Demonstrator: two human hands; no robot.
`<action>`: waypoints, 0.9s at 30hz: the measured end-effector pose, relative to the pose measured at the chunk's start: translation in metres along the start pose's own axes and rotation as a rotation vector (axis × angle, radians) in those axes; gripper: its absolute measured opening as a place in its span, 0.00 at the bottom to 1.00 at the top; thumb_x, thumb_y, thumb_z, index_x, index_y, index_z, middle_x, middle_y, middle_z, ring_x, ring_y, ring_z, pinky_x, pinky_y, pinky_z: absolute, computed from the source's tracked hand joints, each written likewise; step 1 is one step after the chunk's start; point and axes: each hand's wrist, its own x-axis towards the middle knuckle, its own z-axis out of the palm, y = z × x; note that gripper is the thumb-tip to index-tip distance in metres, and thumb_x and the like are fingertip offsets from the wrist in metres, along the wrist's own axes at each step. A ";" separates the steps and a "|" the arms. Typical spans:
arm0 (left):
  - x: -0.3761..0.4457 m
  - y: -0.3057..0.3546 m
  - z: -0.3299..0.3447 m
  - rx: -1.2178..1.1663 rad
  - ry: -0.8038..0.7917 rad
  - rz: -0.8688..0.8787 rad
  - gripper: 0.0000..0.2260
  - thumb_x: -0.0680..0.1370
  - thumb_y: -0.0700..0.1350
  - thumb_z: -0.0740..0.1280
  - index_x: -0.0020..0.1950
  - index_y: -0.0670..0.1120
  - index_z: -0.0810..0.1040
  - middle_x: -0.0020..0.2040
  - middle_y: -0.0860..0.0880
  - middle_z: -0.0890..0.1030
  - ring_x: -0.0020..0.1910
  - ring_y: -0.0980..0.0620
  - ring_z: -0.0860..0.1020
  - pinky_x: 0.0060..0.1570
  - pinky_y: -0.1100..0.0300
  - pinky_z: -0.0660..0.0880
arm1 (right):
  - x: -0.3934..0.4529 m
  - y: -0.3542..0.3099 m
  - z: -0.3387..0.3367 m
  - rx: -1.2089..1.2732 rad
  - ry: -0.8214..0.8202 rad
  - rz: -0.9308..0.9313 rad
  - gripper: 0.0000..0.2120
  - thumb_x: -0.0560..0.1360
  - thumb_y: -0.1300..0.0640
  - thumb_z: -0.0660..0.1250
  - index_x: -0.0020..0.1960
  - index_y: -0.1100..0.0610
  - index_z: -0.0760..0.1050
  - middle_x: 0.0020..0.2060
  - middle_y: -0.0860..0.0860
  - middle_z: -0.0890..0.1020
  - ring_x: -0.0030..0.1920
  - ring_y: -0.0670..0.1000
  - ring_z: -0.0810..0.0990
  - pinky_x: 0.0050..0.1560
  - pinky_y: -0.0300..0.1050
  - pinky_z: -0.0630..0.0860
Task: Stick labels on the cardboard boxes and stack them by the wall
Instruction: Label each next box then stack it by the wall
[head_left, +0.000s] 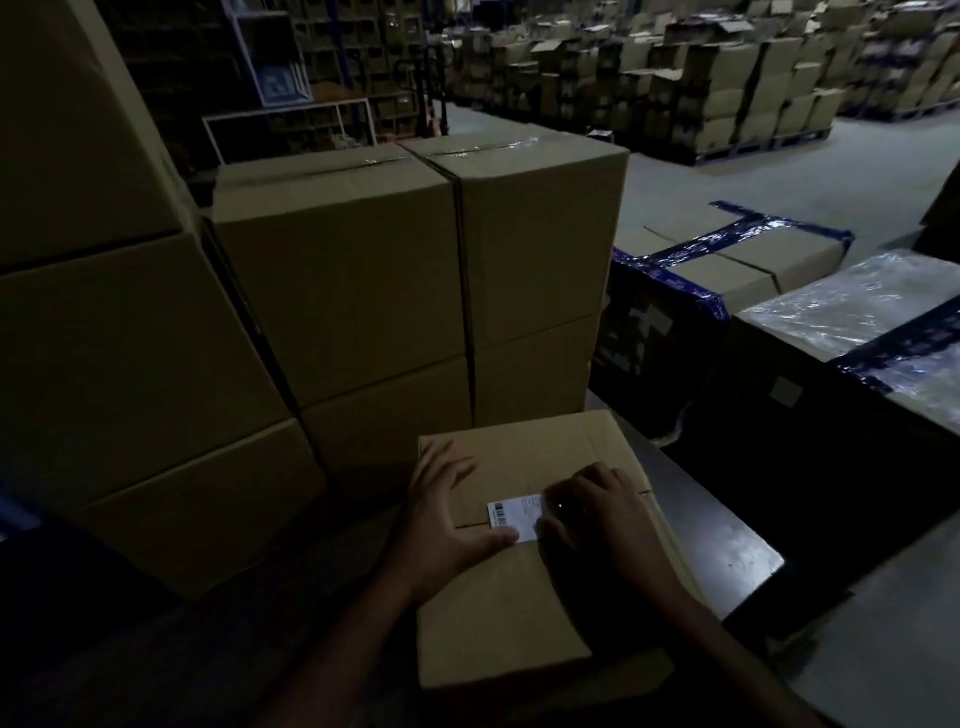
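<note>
fingers (597, 488) of the right hand (597, 514) press flat on the label (511, 514); left hand (447, 499) fingers spread beside it. uneven pressure could crease it.

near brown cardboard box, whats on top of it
A white barcode label over the near brown cardboard box top seam, pressed by both hands. The right hand covers the label's right end.

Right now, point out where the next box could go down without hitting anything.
Free: the flat tops of the two taped stacked boxes ahead, and the grey floor aisle beyond them. Crowded: the near box, under the left hand, right hand and label; the blue-taped cartons fill the right.
</note>
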 end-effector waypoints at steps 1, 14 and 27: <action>0.000 0.000 0.000 -0.006 0.000 -0.006 0.43 0.63 0.67 0.77 0.74 0.59 0.66 0.78 0.62 0.53 0.75 0.65 0.49 0.74 0.55 0.54 | 0.002 0.003 0.000 0.026 -0.011 0.000 0.08 0.72 0.43 0.68 0.49 0.44 0.77 0.47 0.39 0.71 0.49 0.42 0.68 0.45 0.31 0.62; 0.000 -0.002 0.002 -0.007 0.002 -0.022 0.42 0.62 0.68 0.76 0.73 0.59 0.67 0.79 0.61 0.54 0.77 0.63 0.49 0.75 0.53 0.55 | 0.015 -0.005 0.011 -0.097 0.010 0.018 0.08 0.75 0.40 0.60 0.47 0.44 0.70 0.42 0.40 0.66 0.45 0.44 0.63 0.44 0.40 0.60; -0.001 -0.003 0.001 -0.020 0.022 0.001 0.40 0.63 0.69 0.75 0.71 0.59 0.67 0.79 0.60 0.54 0.77 0.63 0.48 0.74 0.55 0.54 | 0.024 0.001 0.019 -0.099 0.061 0.097 0.06 0.77 0.44 0.58 0.48 0.46 0.68 0.44 0.43 0.69 0.46 0.45 0.62 0.44 0.39 0.57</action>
